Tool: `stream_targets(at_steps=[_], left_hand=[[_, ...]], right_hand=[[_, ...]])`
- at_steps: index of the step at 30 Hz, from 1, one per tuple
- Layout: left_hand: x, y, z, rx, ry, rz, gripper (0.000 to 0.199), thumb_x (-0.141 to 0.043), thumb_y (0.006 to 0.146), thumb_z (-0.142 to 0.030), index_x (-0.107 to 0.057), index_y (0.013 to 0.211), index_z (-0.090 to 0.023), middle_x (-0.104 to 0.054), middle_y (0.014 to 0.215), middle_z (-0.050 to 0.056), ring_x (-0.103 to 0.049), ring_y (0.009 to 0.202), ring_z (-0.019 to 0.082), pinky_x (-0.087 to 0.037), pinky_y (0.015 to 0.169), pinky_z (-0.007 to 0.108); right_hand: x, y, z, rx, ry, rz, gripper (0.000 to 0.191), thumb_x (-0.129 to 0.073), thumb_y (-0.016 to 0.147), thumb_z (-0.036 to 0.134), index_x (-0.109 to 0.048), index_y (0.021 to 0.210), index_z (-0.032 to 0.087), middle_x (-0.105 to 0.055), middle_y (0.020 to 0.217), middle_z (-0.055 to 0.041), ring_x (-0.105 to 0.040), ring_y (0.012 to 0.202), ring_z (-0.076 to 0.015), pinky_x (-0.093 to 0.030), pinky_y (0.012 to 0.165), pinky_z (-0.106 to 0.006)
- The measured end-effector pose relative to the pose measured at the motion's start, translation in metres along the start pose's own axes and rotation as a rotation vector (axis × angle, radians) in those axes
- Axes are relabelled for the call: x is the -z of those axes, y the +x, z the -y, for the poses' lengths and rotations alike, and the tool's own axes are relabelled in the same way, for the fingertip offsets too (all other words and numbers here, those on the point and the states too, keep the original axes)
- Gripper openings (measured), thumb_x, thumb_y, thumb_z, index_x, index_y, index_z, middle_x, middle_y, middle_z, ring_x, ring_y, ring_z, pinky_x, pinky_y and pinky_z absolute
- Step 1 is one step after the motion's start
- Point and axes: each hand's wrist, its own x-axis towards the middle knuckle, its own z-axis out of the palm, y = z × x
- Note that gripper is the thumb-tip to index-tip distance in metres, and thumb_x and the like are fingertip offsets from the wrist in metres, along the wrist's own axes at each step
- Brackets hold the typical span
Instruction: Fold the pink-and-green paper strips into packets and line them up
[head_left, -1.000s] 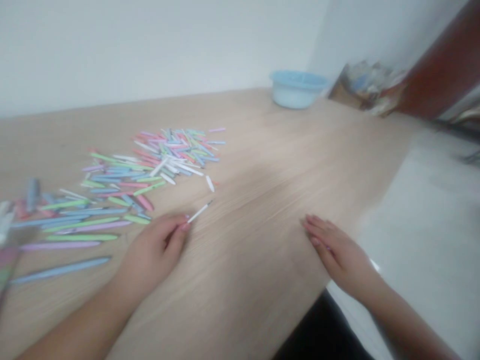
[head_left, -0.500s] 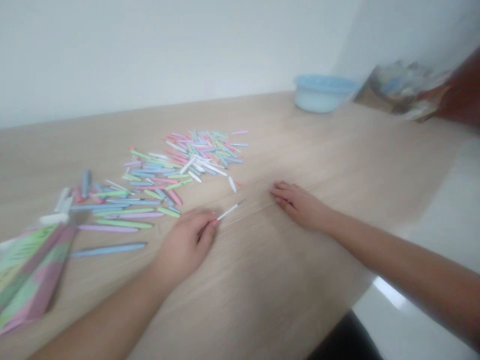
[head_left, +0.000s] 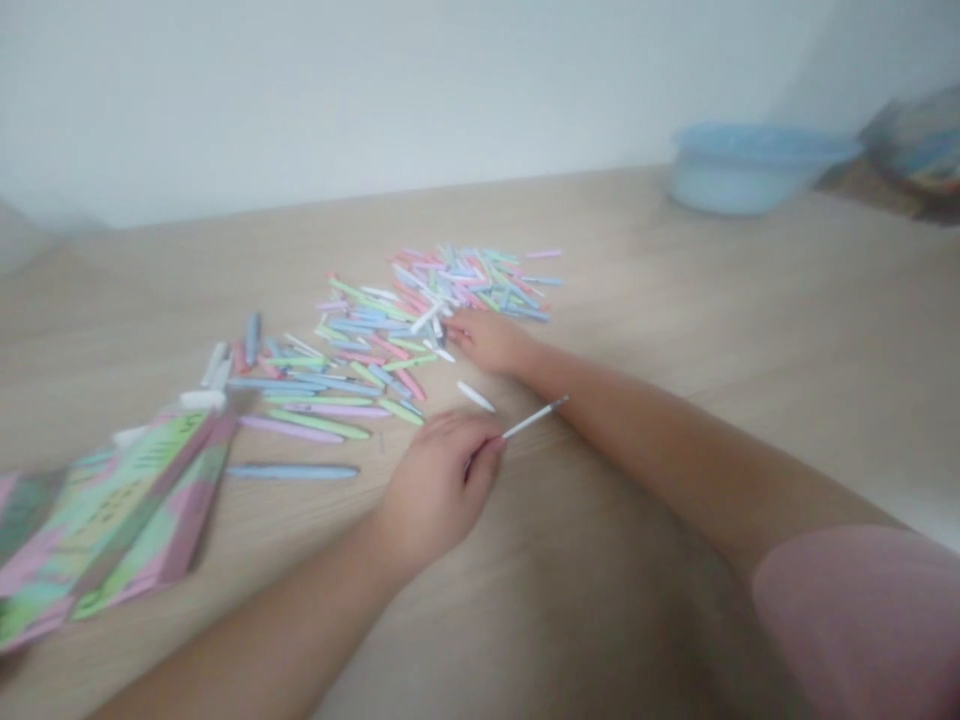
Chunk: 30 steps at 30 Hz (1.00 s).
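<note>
Seemingly, the curled left hand [head_left: 435,490] pinches a thin white stick [head_left: 534,417] clear of a heap of pastel paper sticks [head_left: 442,290] on a light wooden counter [head_left: 675,260], while the right hand [head_left: 487,340] meets the heap's edge, its fingers too blurred to show any hold.

Prob. a home rm w/ wood-look table [head_left: 750,300], plain white wall [head_left: 375,90], blue plastic tub [head_left: 750,170].

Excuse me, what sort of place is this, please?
Probably a simple indoor work space for small handwork: loose pastel sticks lie spread on a light wood table, with a blue plastic basin by a plain white wall.
</note>
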Motion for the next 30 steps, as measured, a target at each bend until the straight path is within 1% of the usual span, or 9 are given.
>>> stream_targets(at_steps=[3, 6, 10, 14, 17, 20, 24, 27, 30], left_hand=[[0.0, 0.001, -0.001, 0.014, 0.006, -0.003, 0.022, -0.048, 0.103, -0.029, -0.066, 0.093, -0.023, -0.069, 0.091, 0.004, -0.063, 0.093, 0.022, -0.048, 0.087, 0.038], [0.001, 0.002, -0.002, 0.018, 0.012, -0.002, 0.023, -0.047, 0.104, -0.029, -0.066, 0.092, -0.023, -0.069, 0.089, 0.005, -0.063, 0.091, 0.022, -0.048, 0.086, 0.038], [0.0, 0.002, 0.0, 0.027, 0.008, -0.006, 0.024, -0.047, 0.104, -0.03, -0.068, 0.094, -0.022, -0.07, 0.092, 0.005, -0.064, 0.094, 0.023, -0.049, 0.088, 0.038], [-0.001, 0.001, 0.0, 0.024, 0.0, -0.015, 0.023, -0.049, 0.103, -0.03, -0.069, 0.095, -0.022, -0.071, 0.092, 0.005, -0.065, 0.092, 0.022, -0.049, 0.087, 0.038], [-0.001, 0.001, 0.001, 0.025, 0.002, -0.014, 0.023, -0.049, 0.103, -0.029, -0.069, 0.095, -0.022, -0.071, 0.091, 0.005, -0.065, 0.091, 0.021, -0.048, 0.086, 0.037], [-0.001, 0.001, 0.0, 0.027, 0.002, -0.02, 0.023, -0.049, 0.103, -0.029, -0.069, 0.094, -0.023, -0.072, 0.091, 0.005, -0.065, 0.091, 0.022, -0.049, 0.086, 0.037], [-0.001, 0.001, 0.001, 0.027, 0.008, -0.012, 0.024, -0.048, 0.103, -0.029, -0.069, 0.094, -0.023, -0.072, 0.091, 0.005, -0.066, 0.092, 0.022, -0.049, 0.085, 0.038], [-0.001, 0.002, 0.001, 0.025, 0.009, -0.014, 0.024, -0.048, 0.103, -0.029, -0.069, 0.093, -0.023, -0.072, 0.09, 0.005, -0.065, 0.091, 0.022, -0.049, 0.085, 0.037], [-0.001, 0.001, 0.001, 0.029, 0.002, -0.019, 0.023, -0.049, 0.103, -0.029, -0.069, 0.093, -0.023, -0.072, 0.09, 0.004, -0.065, 0.091, 0.021, -0.049, 0.086, 0.037]], right_hand=[[-0.003, 0.011, -0.003, 0.032, 0.073, -0.023, 0.038, -0.042, 0.107, 0.027, -0.06, 0.139, 0.017, -0.061, 0.144, -0.0119, -0.054, 0.132, -0.0248, -0.034, 0.114, -0.038], [-0.001, 0.009, -0.008, 0.018, 0.169, -0.119, 0.035, -0.04, 0.107, 0.031, -0.064, 0.13, 0.016, -0.065, 0.135, -0.0116, -0.056, 0.126, -0.0251, -0.037, 0.112, -0.038], [0.007, -0.005, -0.012, -0.177, 0.309, -0.346, 0.046, -0.033, 0.109, 0.048, -0.066, 0.115, 0.018, -0.071, 0.108, -0.0088, -0.064, 0.101, -0.0244, -0.047, 0.096, -0.038], [0.014, -0.013, -0.014, -0.33, 0.398, -0.52, 0.047, -0.039, 0.105, 0.058, -0.066, 0.094, 0.021, -0.067, 0.088, -0.0051, -0.061, 0.085, -0.0215, -0.05, 0.088, -0.037], [0.013, -0.012, -0.013, -0.411, 0.512, -0.532, 0.05, -0.04, 0.103, 0.063, -0.062, 0.085, 0.022, -0.064, 0.081, -0.0037, -0.06, 0.076, -0.0187, -0.054, 0.077, -0.033], [0.011, -0.011, -0.012, -0.41, 0.618, -0.532, 0.05, -0.042, 0.102, 0.065, -0.059, 0.082, 0.023, -0.065, 0.083, -0.0035, -0.061, 0.076, -0.0163, -0.055, 0.068, -0.028], [0.012, -0.012, -0.009, -0.44, 0.634, -0.549, 0.046, -0.048, 0.101, 0.062, -0.059, 0.081, 0.022, -0.066, 0.084, -0.0027, -0.061, 0.07, -0.0135, -0.055, 0.064, -0.026], [0.013, -0.012, -0.01, -0.47, 0.712, -0.608, 0.042, -0.051, 0.101, 0.059, -0.059, 0.082, 0.023, -0.067, 0.086, -0.0021, -0.061, 0.071, -0.0121, -0.056, 0.065, -0.025], [0.012, -0.01, -0.012, -0.509, 0.749, -0.639, 0.038, -0.051, 0.101, 0.056, -0.06, 0.085, 0.023, -0.064, 0.078, -0.0004, -0.059, 0.065, -0.0116, -0.053, 0.06, -0.024]])
